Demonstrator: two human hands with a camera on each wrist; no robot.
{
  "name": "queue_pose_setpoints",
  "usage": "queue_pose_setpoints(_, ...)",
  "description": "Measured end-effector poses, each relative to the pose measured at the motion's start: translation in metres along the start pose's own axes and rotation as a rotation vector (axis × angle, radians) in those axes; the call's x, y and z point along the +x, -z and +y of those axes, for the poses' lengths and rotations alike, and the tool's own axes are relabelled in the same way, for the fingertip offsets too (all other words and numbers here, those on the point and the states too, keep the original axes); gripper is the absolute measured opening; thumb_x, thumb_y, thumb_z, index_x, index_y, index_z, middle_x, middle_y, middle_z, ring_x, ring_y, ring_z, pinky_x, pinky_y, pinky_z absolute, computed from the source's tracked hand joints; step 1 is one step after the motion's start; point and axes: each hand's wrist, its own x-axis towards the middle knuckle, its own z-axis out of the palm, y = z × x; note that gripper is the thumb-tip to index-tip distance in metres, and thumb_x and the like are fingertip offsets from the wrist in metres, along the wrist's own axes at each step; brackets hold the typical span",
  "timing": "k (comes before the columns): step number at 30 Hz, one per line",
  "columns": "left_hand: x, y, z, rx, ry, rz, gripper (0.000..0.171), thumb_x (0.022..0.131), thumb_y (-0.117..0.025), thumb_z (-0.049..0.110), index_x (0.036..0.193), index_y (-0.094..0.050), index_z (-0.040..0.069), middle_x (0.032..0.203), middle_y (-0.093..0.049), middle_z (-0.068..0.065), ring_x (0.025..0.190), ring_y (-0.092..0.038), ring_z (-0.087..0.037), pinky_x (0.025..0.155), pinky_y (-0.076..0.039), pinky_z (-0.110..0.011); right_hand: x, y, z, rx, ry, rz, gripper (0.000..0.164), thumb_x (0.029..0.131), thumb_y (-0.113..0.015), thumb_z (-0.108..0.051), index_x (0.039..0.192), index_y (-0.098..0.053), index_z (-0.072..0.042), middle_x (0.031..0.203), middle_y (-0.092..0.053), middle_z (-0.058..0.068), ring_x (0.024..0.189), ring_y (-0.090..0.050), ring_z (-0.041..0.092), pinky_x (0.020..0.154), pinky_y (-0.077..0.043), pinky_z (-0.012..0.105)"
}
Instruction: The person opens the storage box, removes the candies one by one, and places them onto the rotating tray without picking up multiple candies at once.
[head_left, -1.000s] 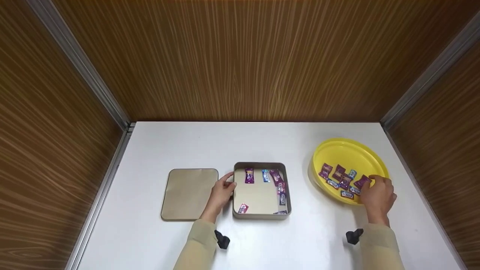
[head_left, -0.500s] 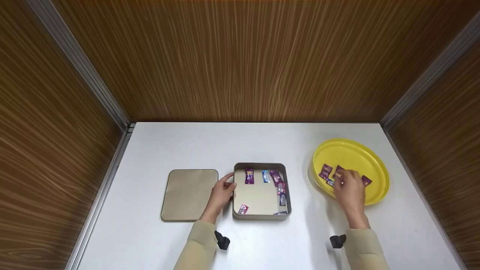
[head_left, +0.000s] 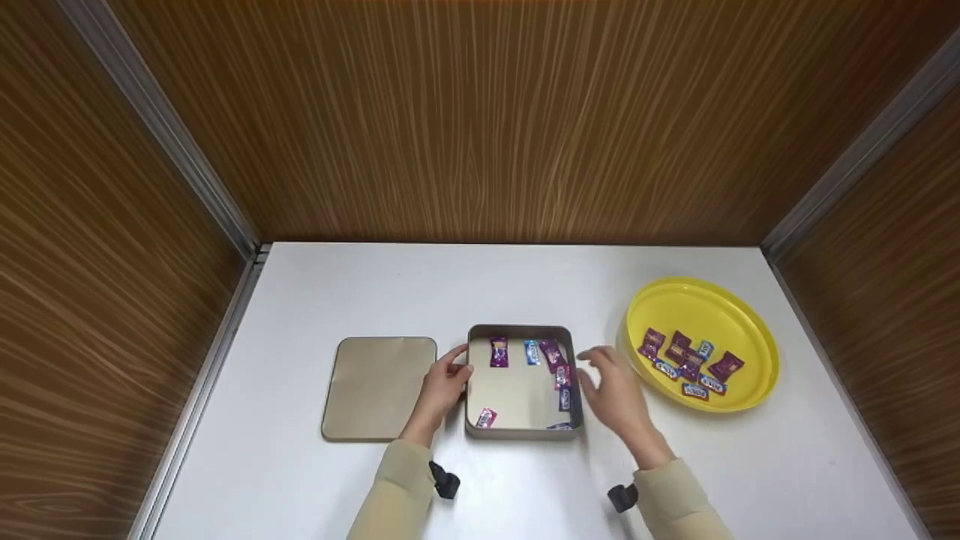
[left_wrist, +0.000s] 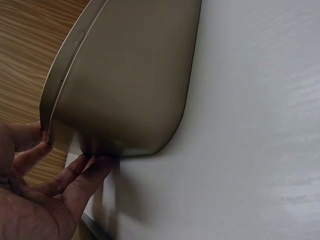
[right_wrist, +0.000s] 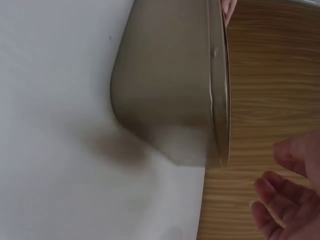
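A square metal tin (head_left: 517,382) sits mid-table, with several wrapped candies inside. Most line its right wall, like the pink candy (head_left: 562,377), while a purple candy (head_left: 499,352) lies near the back. My left hand (head_left: 439,394) rests its fingertips against the outside of the tin's left wall. In the left wrist view, its extended fingers (left_wrist: 82,185) touch that wall near a corner. Just right of the tin hovers my right hand (head_left: 619,394), thumb and fingers apart. Nothing shows between its fingers in the right wrist view, where a gap separates them from the rim.
A yellow round tray (head_left: 682,300) at the right bears several wrapped candies, among them a purple one (head_left: 726,366). The flat tin lid (head_left: 379,390) lies left of the tin. Wood-patterned panels (head_left: 480,135) enclose the white table (head_left: 337,292) at back and sides.
My right hand has moved left from over the yellow tray to beside the tin's right wall. The candies on the tray show again. My left hand and the tin have stayed put.
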Motion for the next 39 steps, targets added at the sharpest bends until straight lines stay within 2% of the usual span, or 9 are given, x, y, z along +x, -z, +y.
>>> queue_pose_setpoints(7, 0.0, 0.0, -0.002, -0.01, 0.005, -0.008, 0.046, 0.099, -0.057, 0.01, 0.144, -0.05, 0.01, 0.106, -0.061, -0.013, 0.092, -0.059, -0.022, 0.074, -0.052, -0.032, -0.003, -0.024, -0.028, 0.023, -0.017, -0.211, 0.018, 0.088, -0.071, -0.007, 0.106, -0.069, -0.009, 0.101, -0.062, 0.001, 0.085, -0.061, 0.016, 0.073, -0.053, 0.035)
queue_pose_setpoints(12, 0.0, 0.0, -0.003, -0.01, 0.012, 0.0, 0.046, 0.099, -0.057, 0.01, 0.144, -0.05, 0.009, 0.106, -0.061, -0.013, 0.091, -0.058, -0.021, 0.074, -0.052, -0.032, -0.003, -0.041, -0.04, 0.026, 0.016, -0.294, 0.021, 0.088, -0.072, -0.01, 0.109, -0.068, -0.01, 0.104, -0.063, 0.003, 0.088, -0.062, 0.018, 0.075, -0.053, 0.038)
queue_pose_setpoints(16, 0.001, 0.0, -0.003, -0.001, 0.022, 0.008, 0.046, 0.098, -0.058, 0.011, 0.144, -0.051, 0.01, 0.107, -0.062, -0.012, 0.093, -0.059, -0.021, 0.076, -0.052, -0.033, -0.002, -0.056, -0.048, 0.043, 0.041, -0.369, 0.022, 0.089, -0.07, -0.012, 0.112, -0.068, -0.009, 0.106, -0.065, 0.004, 0.087, -0.062, 0.016, 0.074, -0.053, 0.035)
queue_pose_setpoints(25, 0.001, 0.001, -0.001, -0.024, -0.001, -0.008, 0.046, 0.098, -0.058, 0.01, 0.143, -0.05, 0.008, 0.108, -0.063, -0.014, 0.094, -0.06, -0.022, 0.077, -0.052, -0.033, 0.001, -0.073, -0.058, 0.073, 0.044, -0.414, 0.023, 0.09, -0.07, -0.013, 0.113, -0.068, -0.009, 0.104, -0.066, 0.004, 0.084, -0.062, 0.013, 0.073, -0.053, 0.032)
queue_pose_setpoints(32, 0.0, 0.0, 0.0, -0.024, 0.002, -0.007, 0.045, 0.098, -0.057, 0.01, 0.143, -0.051, 0.009, 0.106, -0.063, -0.014, 0.094, -0.061, -0.023, 0.076, -0.052, -0.033, 0.001, -0.082, -0.061, 0.075, 0.063, -0.518, 0.027, 0.087, -0.072, -0.013, 0.114, -0.069, -0.008, 0.103, -0.066, 0.005, 0.081, -0.062, 0.013, 0.073, -0.053, 0.034)
queue_pose_setpoints(39, -0.002, -0.001, -0.002, -0.058, -0.012, 0.0, 0.045, 0.099, -0.056, 0.009, 0.144, -0.049, 0.006, 0.107, -0.063, -0.015, 0.099, -0.062, -0.029, 0.077, -0.053, -0.034, 0.005, -0.09, -0.06, 0.057, 0.119, -0.614, 0.021, 0.086, -0.074, -0.012, 0.107, -0.073, -0.011, 0.09, -0.065, 0.001, 0.077, -0.059, 0.012, 0.071, -0.051, 0.032)
